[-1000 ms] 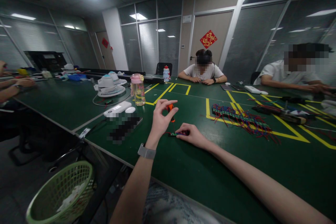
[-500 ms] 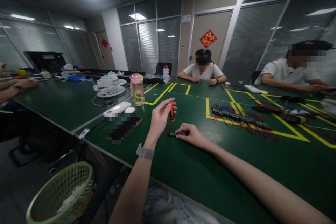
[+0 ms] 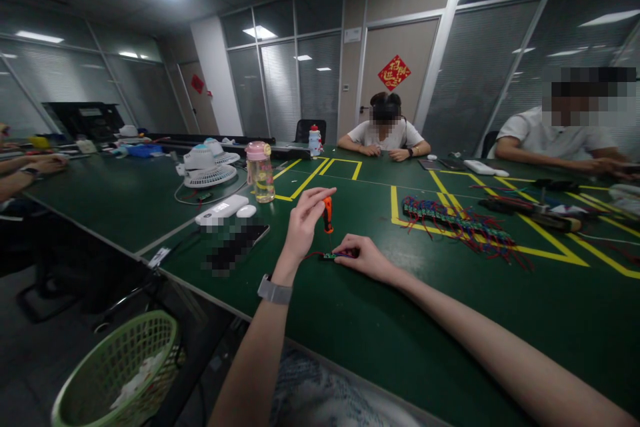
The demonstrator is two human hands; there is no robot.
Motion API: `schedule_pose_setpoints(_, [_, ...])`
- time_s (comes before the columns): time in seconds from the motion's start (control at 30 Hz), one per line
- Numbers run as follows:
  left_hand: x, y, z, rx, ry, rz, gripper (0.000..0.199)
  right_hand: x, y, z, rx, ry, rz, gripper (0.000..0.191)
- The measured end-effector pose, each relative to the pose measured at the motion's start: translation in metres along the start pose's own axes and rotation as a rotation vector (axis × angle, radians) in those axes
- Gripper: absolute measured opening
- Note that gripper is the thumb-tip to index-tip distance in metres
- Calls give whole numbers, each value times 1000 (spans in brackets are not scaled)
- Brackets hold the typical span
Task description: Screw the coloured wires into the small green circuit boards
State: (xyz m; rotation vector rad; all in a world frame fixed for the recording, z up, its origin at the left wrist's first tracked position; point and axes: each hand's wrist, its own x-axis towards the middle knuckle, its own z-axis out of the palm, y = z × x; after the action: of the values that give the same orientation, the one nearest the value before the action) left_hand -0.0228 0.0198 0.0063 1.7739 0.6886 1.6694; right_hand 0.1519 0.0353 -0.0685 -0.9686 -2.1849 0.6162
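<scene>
My left hand (image 3: pixel 304 223) grips an orange-and-black screwdriver (image 3: pixel 328 215) by its handle, fingers extended over the top. The screwdriver stands upright, its thin shaft pointing down at a small green circuit board (image 3: pixel 329 256) on the table. Pinched at the board's right end are my right hand's (image 3: pixel 364 256) fingertips, with red and blue wires running beneath them. A red wire also leaves the board's left end. Whether the tip sits in a screw is too small to tell.
Right of my hands lies a row of wired circuit boards (image 3: pixel 455 220) within yellow tape. A phone (image 3: pixel 240 247), a white power bank (image 3: pixel 221 209), a bottle (image 3: pixel 261 173) and small fans (image 3: pixel 207 163) are on the left. Across the green table (image 3: pixel 370 347) sit two people.
The fingers of my left hand have shifted slightly around the screwdriver handle. My right hand and the board keep their place; the camera view has moved a little.
</scene>
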Motion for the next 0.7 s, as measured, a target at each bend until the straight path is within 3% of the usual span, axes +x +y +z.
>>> schedule_pose_setpoints(0.1, [-1,0,1,-69,-48,-40,30,0,-2,0,-3,-3,3,15])
schedule_pose_setpoints(0.27, [-1,1,1,60,13,5,24,0,-3,-1,1,-2,9,15])
schedule_pose_setpoints(0.4, [0,-1,2,-140,-57,-78,34,-1,-3,-1,4,-5,9,15])
schedule_pose_setpoints(0.47, [-1,-3,3,-152,-22,-105,36,-1,-3,-1,7,-8,8,14])
schedule_pose_setpoints(0.6, [0,-1,3,67,104,-20,25,-1,-3,-1,8,-9,3,15])
schedule_pose_setpoints(0.7, [0,0,4,34,83,-6,24,-1,-3,0,8,-4,5,15])
